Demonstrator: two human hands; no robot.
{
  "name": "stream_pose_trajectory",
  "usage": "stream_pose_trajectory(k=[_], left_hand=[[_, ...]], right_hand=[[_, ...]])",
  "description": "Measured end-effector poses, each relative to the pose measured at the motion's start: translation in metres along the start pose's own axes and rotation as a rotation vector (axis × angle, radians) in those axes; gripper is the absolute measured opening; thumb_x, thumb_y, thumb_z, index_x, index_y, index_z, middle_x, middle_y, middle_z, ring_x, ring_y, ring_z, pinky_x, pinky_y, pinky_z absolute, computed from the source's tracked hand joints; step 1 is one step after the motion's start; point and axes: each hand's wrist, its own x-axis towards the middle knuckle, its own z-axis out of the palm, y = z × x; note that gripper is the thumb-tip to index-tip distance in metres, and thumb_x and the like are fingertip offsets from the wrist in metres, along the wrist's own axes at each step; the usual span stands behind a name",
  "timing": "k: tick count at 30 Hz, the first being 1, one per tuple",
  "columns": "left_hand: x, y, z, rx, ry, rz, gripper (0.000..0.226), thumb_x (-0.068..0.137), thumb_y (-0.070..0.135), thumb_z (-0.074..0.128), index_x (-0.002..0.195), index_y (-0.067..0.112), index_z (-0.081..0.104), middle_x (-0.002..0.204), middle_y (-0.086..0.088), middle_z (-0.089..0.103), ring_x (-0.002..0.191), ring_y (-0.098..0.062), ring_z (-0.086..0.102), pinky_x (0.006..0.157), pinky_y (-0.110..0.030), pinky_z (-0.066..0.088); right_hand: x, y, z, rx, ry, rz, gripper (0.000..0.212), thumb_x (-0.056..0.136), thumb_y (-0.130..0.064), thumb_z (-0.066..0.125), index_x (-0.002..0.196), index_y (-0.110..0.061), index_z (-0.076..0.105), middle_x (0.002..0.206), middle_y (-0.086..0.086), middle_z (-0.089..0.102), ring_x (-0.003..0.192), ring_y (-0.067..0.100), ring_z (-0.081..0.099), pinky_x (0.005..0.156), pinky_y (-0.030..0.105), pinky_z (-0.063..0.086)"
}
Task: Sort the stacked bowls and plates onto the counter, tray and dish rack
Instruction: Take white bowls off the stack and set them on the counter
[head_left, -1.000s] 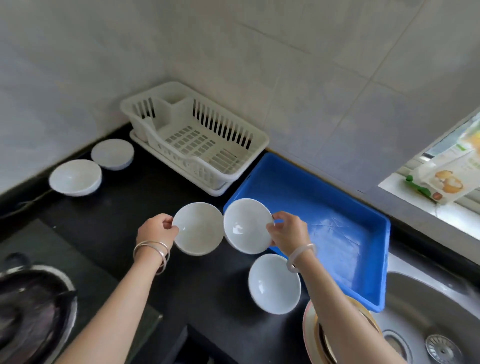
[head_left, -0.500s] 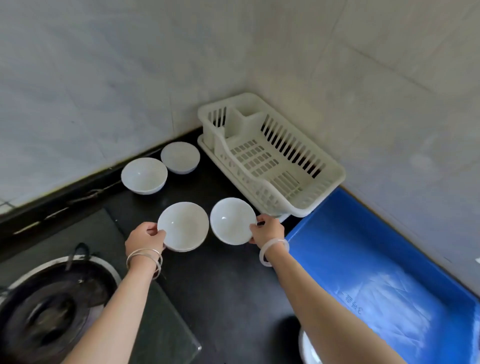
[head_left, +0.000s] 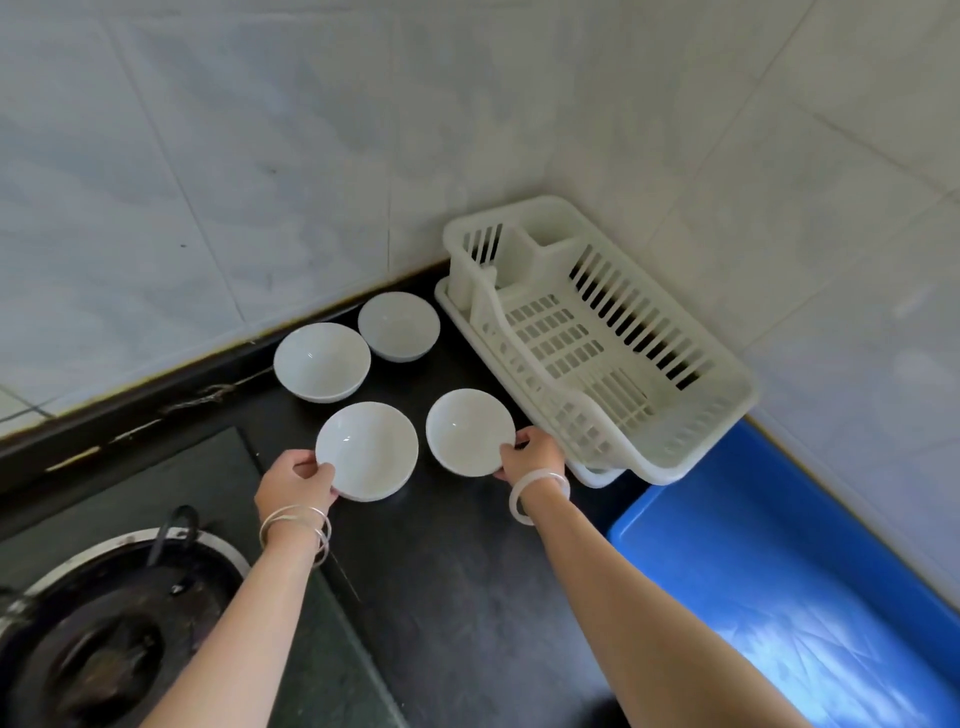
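Bowls in both hands, low over the black worktop (head_left: 457, 571).
My left hand (head_left: 296, 480) pinches the near rim of one white bowl (head_left: 369, 449) and my right hand (head_left: 530, 457) pinches a second bowl (head_left: 467, 431), I judge to make a row in front of the two far bowls (head_left: 322, 361) by the tiled wall (head_left: 260, 156). The dish rack (head_left: 613, 421) stands to the right, the blue tray (head_left: 779, 571) nearer and the gas burner (head_left: 104, 623) to the left.

Four plain white bowls (head_left: 367, 450) sit on a black counter (head_left: 457, 571), beside a cream dish rack (head_left: 597, 338) and blue tray (head_left: 779, 597).

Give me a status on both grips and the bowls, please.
Left grip holds left bowl by its rim. Right grip holds right bowl beside dish rack. Two back bowls sit on counter. No obstruction seen.
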Motion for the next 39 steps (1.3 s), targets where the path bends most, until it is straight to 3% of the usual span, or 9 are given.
stream_pose_trajectory(k=[5,10,12,15,19,24,29,36,39], left_hand=[[0.001,-0.007,0.002,-0.106,-0.014,-0.052,0.026,0.082,-0.002,0.058,0.107,0.003,0.061,0.106,-0.016,0.065,0.081,-0.024,0.058,0.071,-0.031,0.053],[-0.006,-0.011,0.004,-0.354,-0.129,-0.191,0.032,0.089,0.004,0.05,0.12,0.01,0.051,0.115,-0.01,0.056,0.092,-0.033,0.061,0.079,-0.041,0.053],[-0.011,-0.012,0.006,-0.439,-0.155,-0.254,0.035,0.09,0.004,0.048,0.124,0.013,0.048,0.112,-0.01,0.053,0.09,-0.034,0.061,0.075,-0.04,0.053],[-0.014,-0.011,0.01,-0.531,-0.142,-0.292,0.036,0.09,0.002,0.047,0.125,0.013,0.048,0.111,-0.011,0.052,0.091,-0.035,0.06,0.07,-0.038,0.052],[-0.012,-0.004,0.015,-0.59,-0.123,-0.301,0.037,0.09,0.001,0.046,0.126,0.013,0.046,0.117,-0.014,0.052,0.1,-0.038,0.06,0.076,-0.04,0.051],[-0.011,-0.003,0.02,-0.609,-0.109,-0.302,0.036,0.091,0.003,0.047,0.125,0.013,0.046,0.115,-0.013,0.053,0.105,-0.04,0.061,0.077,-0.039,0.051],[-0.01,-0.007,0.022,-0.643,-0.1,-0.301,0.03,0.09,0.003,0.048,0.118,0.015,0.049,0.109,-0.01,0.054,0.096,-0.035,0.062,0.076,-0.038,0.052],[-0.011,-0.008,0.023,-0.659,-0.096,-0.281,0.035,0.091,0.003,0.047,0.125,0.012,0.047,0.109,-0.008,0.054,0.093,-0.033,0.062,0.08,-0.04,0.052],[-0.012,-0.007,0.024,-0.655,-0.09,-0.281,0.035,0.092,0.003,0.047,0.125,0.012,0.047,0.11,-0.009,0.054,0.093,-0.033,0.061,0.081,-0.04,0.052]], right_hand=[[0.006,-0.002,0.008,0.093,-0.061,0.054,0.012,0.086,-0.01,0.058,0.088,-0.02,0.053,0.074,-0.001,0.058,0.06,0.011,0.062,0.072,0.04,0.06],[-0.004,0.006,0.013,0.475,-0.19,0.188,0.04,0.085,-0.002,0.059,0.121,-0.019,0.051,0.105,-0.001,0.052,0.092,0.022,0.057,0.072,0.038,0.06],[-0.008,0.015,0.017,0.618,-0.21,0.209,0.049,0.085,-0.001,0.06,0.129,-0.019,0.048,0.102,-0.002,0.054,0.097,0.024,0.056,0.078,0.041,0.059],[-0.01,0.019,0.023,0.76,-0.207,0.219,0.05,0.085,0.0,0.061,0.13,-0.018,0.048,0.095,-0.003,0.057,0.096,0.026,0.06,0.07,0.033,0.059],[-0.004,0.008,0.03,0.798,-0.212,0.218,0.051,0.085,0.0,0.06,0.132,-0.016,0.047,0.096,-0.001,0.057,0.106,0.032,0.058,0.065,0.03,0.059],[0.004,-0.011,0.036,0.762,-0.214,0.221,0.053,0.086,-0.002,0.059,0.134,-0.018,0.044,0.123,0.011,0.053,0.112,0.035,0.058,0.076,0.033,0.057],[0.008,-0.023,0.043,0.808,-0.231,0.227,0.051,0.087,-0.002,0.058,0.134,-0.018,0.045,0.123,0.011,0.054,0.107,0.034,0.062,0.07,0.029,0.057],[0.01,-0.028,0.046,0.795,-0.226,0.231,0.05,0.087,-0.003,0.059,0.132,-0.02,0.046,0.127,0.011,0.052,0.105,0.033,0.061,0.063,0.027,0.058],[0.01,-0.031,0.045,0.769,-0.226,0.245,0.051,0.088,-0.005,0.058,0.134,-0.023,0.044,0.128,0.01,0.053,0.088,0.024,0.063,0.062,0.027,0.057]])
